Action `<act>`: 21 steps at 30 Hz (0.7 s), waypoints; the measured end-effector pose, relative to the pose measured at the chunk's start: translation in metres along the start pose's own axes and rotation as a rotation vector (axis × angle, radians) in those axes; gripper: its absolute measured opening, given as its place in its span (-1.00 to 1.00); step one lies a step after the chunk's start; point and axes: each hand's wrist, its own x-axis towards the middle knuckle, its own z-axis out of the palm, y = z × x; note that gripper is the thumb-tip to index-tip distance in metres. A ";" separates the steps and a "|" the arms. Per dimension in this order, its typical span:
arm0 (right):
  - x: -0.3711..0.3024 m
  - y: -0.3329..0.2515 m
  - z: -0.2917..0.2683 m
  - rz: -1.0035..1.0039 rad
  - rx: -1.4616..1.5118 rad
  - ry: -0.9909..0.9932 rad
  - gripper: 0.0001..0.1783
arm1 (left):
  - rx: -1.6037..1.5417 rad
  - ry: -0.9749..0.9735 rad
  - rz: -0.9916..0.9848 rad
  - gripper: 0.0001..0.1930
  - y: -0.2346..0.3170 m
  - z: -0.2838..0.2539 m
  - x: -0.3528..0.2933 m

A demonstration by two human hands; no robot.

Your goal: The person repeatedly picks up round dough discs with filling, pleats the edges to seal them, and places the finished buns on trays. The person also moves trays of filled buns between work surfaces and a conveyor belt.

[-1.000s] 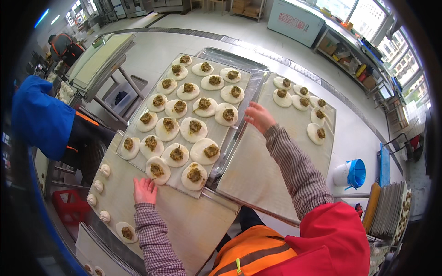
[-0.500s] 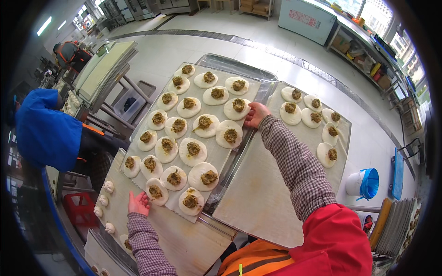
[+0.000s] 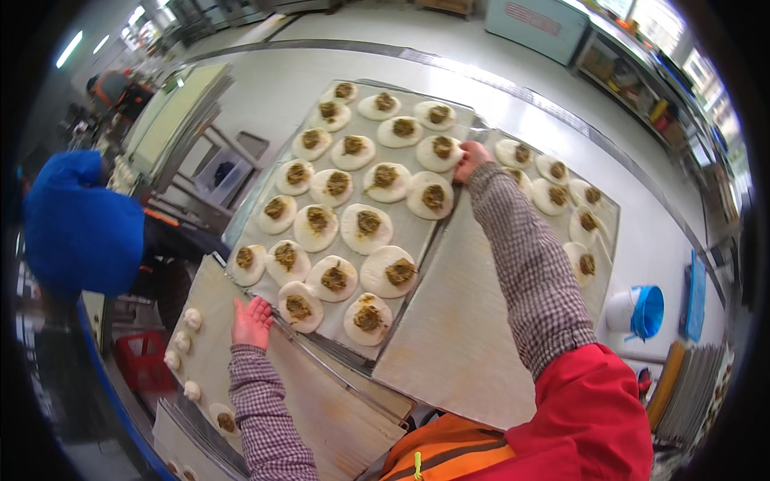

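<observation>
Head-height fisheye, downward over both hands (image 3: pixel 252 324)

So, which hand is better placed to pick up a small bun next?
Left, probably. The left hand is nearer the small buns, its fingers extended; the right hand is at the right edge of the tray, farther from them.

Middle tray (image 3: pixel 334 321) before you: dough rounds (image 3: pixel 366 228) in rows. Your left hand (image 3: pixel 253 322) at its near edge, by left corner; your right hand (image 3: pixel 472 162) at right edge, toward far corner. Right of it, right tray (image 3: pixel 457 353): rounds along far and right edges. Nearer you, left board (image 3: pixel 309 401): buns (image 3: pixel 183 342) along left edge.
</observation>
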 end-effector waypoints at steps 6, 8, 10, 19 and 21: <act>0.001 -0.002 0.001 -0.062 0.043 0.105 -0.75 | -0.091 -0.017 0.026 -0.10 -0.008 0.004 0.022; -0.002 -0.003 0.002 -0.017 0.064 0.100 -0.79 | -0.107 0.003 0.027 -0.10 -0.006 0.006 0.022; -0.006 -0.006 0.004 -0.031 -0.109 0.160 -0.61 | -0.142 0.031 0.024 -0.10 -0.004 0.007 0.020; -0.042 -0.032 0.008 0.031 -0.853 0.025 -0.48 | -0.202 0.037 0.044 -0.09 -0.005 0.011 0.023; -0.048 -0.033 0.008 0.061 -0.857 0.019 -0.49 | -0.198 0.032 0.055 -0.08 -0.007 0.010 0.024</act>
